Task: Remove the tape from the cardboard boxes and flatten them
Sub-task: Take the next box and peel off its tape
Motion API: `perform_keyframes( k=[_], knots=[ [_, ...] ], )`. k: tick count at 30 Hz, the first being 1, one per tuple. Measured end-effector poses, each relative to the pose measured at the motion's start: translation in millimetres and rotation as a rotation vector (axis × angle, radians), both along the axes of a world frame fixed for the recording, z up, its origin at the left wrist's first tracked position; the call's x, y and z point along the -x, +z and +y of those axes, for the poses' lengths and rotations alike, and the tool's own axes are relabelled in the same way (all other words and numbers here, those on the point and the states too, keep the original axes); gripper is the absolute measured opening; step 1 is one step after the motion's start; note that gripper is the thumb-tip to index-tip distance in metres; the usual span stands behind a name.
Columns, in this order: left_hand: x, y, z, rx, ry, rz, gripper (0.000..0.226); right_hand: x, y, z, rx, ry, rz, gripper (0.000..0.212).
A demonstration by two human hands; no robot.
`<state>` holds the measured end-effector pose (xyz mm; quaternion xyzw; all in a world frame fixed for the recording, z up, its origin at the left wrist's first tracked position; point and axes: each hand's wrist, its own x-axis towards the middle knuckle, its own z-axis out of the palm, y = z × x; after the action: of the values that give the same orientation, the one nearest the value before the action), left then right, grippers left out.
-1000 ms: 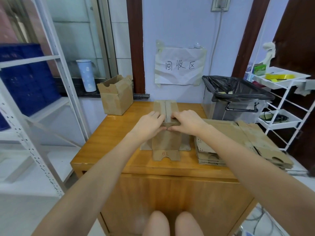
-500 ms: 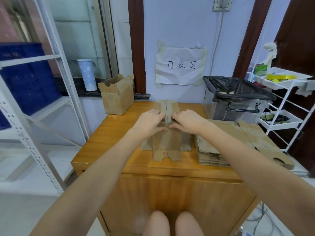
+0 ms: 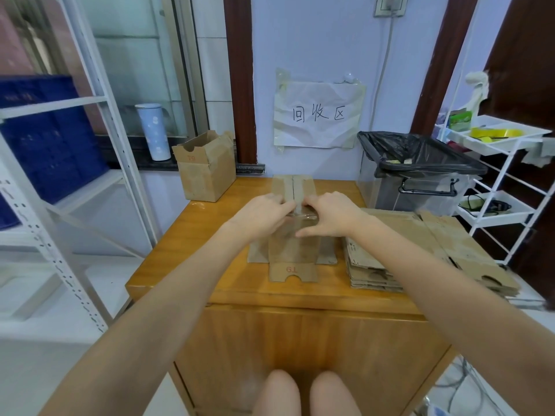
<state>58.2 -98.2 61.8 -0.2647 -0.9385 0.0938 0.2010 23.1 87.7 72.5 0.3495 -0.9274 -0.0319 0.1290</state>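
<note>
Two hands are down on the flat box (image 3: 292, 253) in the middle of the wooden table (image 3: 192, 250). The left hand (image 3: 264, 213) lies on the cardboard just left of the centre seam, fingers pointing in toward the slit; whether they pinch anything I cannot tell, as the fingertips are hidden against the right hand. The right hand (image 3: 329, 213) sits just right of the seam, fingers curled, and it pinches a strip of clear tape (image 3: 303, 219) that stands up off the cardboard in a shiny, wrinkled band between the two hands. The box itself lies lengthwise away from the person, its near flap with a half-round notch and red marking close to the table's front edge, its far flaps reaching toward the wall.

To the right, touching distance from the box, a stack of flattened boxes (image 3: 372, 265) lies on the table, with more flat cardboard (image 3: 468, 256) spread out past the table's right edge. At the back left corner, one upright box (image 3: 205, 172) stands open at the top. Behind the stack sits a bin (image 3: 420, 175) lined with a black bag. A paper sign (image 3: 319, 114) is taped to the wall, and a white cart (image 3: 498, 187) stands on the far right.
</note>
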Motion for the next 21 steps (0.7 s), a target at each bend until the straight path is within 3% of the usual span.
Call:
perform_keyframes(
  k=[3,6,9,12,16,18,21],
  knots=[
    [0,2,1,0.033,-0.010,-0.017,0.026,-1,-3,-3,0.123,-0.004,-0.009,0.052],
    [-1,2,2,0.058,-0.014,-0.026,0.022,-3,1,-6,0.073,0.011,0.035,0.031],
    [-2,3,2,0.052,-0.014,-0.029,0.020,-5,4,-12,0.085,0.039,0.065,0.026],
    [-1,4,-1,0.019,-0.025,-0.043,0.020,-6,2,-15,0.215,0.048,-0.048,0.020],
    [-2,6,-4,-0.135,-0.001,-0.106,0.016,-9,1,-14,0.210,0.066,-0.013,0.016],
    [-3,10,-8,-0.223,0.018,-0.177,0.024,-10,3,-15,0.190,0.080,-0.010,0.013],
    [-3,11,-7,-0.156,0.022,-0.190,0.041,-11,8,-14,0.225,0.070,-0.057,0.012]
  ],
)
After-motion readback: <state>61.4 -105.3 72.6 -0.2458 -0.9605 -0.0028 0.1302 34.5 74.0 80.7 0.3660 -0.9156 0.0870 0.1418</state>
